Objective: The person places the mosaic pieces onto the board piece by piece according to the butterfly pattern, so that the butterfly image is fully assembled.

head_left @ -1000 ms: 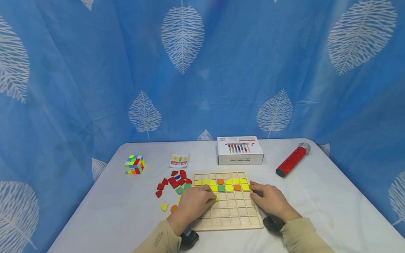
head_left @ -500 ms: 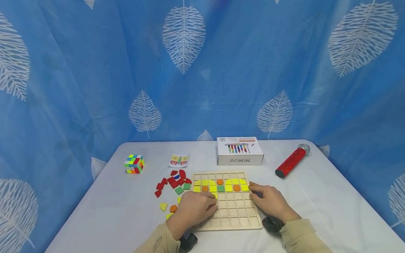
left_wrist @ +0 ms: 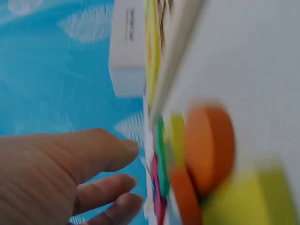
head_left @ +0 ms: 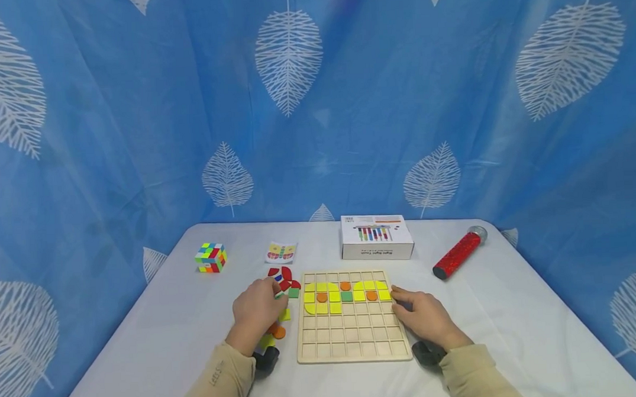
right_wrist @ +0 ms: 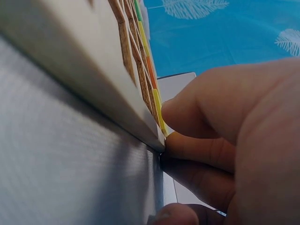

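Note:
My left hand (head_left: 256, 311) is over the loose tiles left of the wooden grid board (head_left: 353, 351). In the left wrist view its thumb and bent fingers are apart with nothing between them, beside green tiles (left_wrist: 161, 161) and a blurred orange disc (left_wrist: 209, 150). My right hand (head_left: 424, 315) holds the board's right edge; in the right wrist view the thumb lies by a yellow tile (right_wrist: 159, 108) and the fingers against the board's side. Yellow tiles (head_left: 323, 308), orange discs (head_left: 372, 295) and a green square (head_left: 346, 296) fill several upper cells.
Red tiles (head_left: 286, 273) lie beyond the left hand, with a butterfly pattern card (head_left: 281, 253) behind them. A puzzle cube (head_left: 211, 257) stands at the left, a white box (head_left: 377, 237) at the back. On the right lies a red glittery microphone-shaped object (head_left: 459, 253).
My left hand has left the board and moved left to the loose tiles, uncovering yellow tiles in the board's third row. My right hand stays at the board's edge.

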`<state>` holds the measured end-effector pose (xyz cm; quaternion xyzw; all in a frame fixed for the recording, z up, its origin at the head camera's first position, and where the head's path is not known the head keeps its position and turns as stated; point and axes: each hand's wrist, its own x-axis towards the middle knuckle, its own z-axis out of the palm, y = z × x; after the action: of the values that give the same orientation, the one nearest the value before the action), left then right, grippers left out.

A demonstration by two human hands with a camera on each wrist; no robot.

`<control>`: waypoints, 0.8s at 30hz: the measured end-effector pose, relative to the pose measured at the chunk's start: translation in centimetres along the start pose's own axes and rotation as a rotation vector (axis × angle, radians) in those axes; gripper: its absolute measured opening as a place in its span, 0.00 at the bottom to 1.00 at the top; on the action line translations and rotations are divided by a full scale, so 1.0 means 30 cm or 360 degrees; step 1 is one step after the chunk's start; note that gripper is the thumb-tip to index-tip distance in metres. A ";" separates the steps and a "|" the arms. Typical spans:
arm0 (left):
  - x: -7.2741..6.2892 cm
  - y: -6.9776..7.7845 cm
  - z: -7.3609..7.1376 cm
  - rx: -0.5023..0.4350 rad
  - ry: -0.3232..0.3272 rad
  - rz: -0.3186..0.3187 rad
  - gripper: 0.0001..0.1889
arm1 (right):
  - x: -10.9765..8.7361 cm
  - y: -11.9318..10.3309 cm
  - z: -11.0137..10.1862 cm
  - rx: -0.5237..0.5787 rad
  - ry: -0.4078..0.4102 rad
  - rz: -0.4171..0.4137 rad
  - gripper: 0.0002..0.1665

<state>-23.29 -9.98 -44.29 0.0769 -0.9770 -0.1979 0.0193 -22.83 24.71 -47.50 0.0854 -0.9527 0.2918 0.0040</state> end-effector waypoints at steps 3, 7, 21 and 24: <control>0.010 -0.023 -0.003 -0.0028 -0.0067 -0.0056 0.20 | 0.000 0.001 -0.004 0.0004 0.0005 -0.0014 0.25; 0.023 -0.034 0.014 -0.0040 -0.0092 -0.0052 0.19 | 0.006 0.007 0.002 0.0012 0.0007 -0.0011 0.25; 0.026 -0.034 0.029 -0.0165 -0.0068 -0.0058 0.16 | -0.002 -0.001 0.001 0.0005 -0.0004 0.0017 0.25; 0.023 -0.031 0.030 -0.0209 -0.0008 -0.0016 0.13 | -0.002 0.001 0.003 -0.0006 -0.0003 0.0018 0.25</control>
<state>-23.89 -10.60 -45.48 0.0800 -0.9616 -0.2618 0.0208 -22.77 24.70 -47.58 0.0803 -0.9537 0.2900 0.0015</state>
